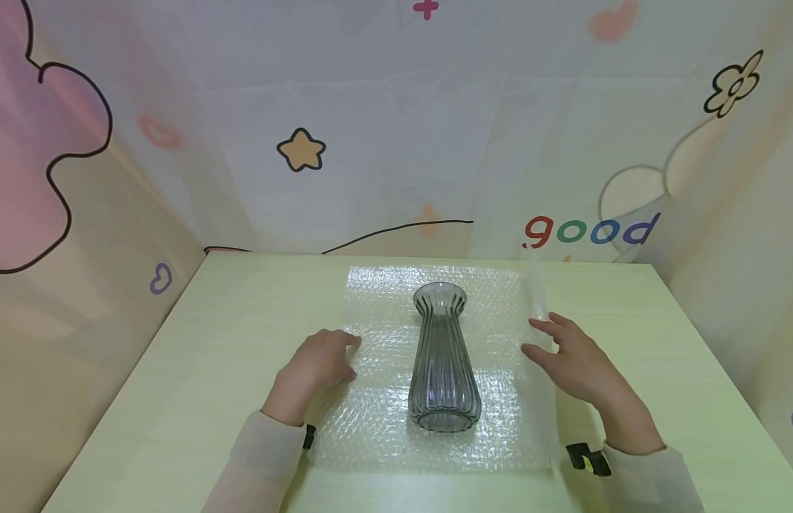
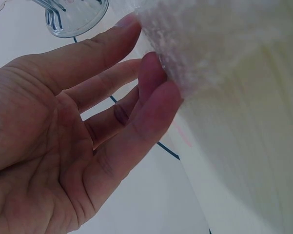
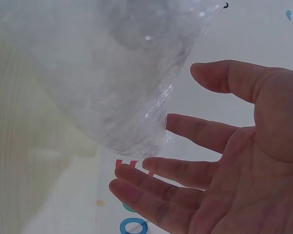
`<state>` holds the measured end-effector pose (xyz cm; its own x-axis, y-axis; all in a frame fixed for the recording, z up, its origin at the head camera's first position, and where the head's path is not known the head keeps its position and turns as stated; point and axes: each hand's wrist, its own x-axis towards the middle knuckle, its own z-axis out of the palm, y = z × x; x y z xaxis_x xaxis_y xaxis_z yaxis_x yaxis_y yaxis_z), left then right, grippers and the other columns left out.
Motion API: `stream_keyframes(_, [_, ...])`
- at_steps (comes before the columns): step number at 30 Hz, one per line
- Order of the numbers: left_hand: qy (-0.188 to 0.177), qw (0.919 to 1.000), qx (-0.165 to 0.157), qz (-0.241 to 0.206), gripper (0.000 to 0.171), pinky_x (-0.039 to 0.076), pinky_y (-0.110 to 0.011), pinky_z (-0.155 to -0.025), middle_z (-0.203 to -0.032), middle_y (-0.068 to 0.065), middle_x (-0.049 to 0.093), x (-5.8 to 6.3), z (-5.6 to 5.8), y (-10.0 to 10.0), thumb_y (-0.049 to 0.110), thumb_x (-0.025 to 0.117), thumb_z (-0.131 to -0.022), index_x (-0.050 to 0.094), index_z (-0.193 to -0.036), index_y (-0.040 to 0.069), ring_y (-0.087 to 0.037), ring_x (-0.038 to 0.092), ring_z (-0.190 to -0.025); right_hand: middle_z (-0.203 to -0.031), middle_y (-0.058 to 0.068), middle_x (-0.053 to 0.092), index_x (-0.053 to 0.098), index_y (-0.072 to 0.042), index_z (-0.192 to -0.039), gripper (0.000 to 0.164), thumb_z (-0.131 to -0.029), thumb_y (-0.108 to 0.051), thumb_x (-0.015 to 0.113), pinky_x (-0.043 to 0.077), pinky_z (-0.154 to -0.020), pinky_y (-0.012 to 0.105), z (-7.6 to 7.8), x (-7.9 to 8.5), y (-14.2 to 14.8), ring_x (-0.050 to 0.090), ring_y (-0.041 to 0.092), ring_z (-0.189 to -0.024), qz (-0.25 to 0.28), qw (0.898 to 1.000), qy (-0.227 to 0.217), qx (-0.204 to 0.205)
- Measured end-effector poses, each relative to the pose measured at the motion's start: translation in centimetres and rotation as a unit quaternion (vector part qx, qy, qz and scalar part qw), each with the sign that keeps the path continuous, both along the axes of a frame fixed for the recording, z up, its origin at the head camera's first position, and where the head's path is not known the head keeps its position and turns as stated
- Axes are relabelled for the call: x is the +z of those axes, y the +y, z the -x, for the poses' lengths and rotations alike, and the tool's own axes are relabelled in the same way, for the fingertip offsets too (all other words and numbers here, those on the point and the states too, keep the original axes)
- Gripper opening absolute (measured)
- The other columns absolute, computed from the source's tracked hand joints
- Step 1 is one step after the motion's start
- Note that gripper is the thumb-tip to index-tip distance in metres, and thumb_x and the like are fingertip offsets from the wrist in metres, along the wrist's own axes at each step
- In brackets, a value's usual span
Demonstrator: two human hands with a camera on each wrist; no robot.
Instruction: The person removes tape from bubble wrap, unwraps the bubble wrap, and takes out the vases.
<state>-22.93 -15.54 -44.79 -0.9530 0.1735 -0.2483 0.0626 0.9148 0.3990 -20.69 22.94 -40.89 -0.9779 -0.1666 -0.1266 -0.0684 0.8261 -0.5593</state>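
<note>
A fluted grey glass vase (image 1: 444,363) lies on its side on a sheet of clear bubble wrap (image 1: 370,434), its flared rim toward the back wall and its base toward me. At the sheet's left edge, my left hand (image 1: 319,360) has its thumb and fingers apart, and the fingertips touch the wrap (image 2: 185,53) in the left wrist view. My right hand (image 1: 578,360) is beside the right edge, fingers spread. That edge stands up off the table there, and the right wrist view has the fingers close to the raised wrap (image 3: 122,97); firm contact is unclear.
The pale wooden table (image 1: 223,328) extends on both sides of the sheet. A printed cloth backdrop (image 1: 383,142) rises behind it and along both sides. Dark straps (image 1: 588,459) show at the sleeve cuffs.
</note>
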Motion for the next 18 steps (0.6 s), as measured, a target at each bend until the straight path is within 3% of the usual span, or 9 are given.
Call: stream_keyframes(18, [0.002,1.0000,0.001,0.004,0.062,0.054,-0.050,-0.103,-0.145,-0.014,0.063,0.18,-0.09,0.01,0.009,0.085,-0.084,0.064,-0.142,0.013,-0.040,0.059,-0.132,-0.165,0.034,0.023,0.046,0.000,-0.154,0.066,-0.104,-0.042,0.057,0.043,-0.103,0.073,-0.04,-0.19,0.10,0.044,0.057,-0.139,-0.009,1.000,-0.019,0.005])
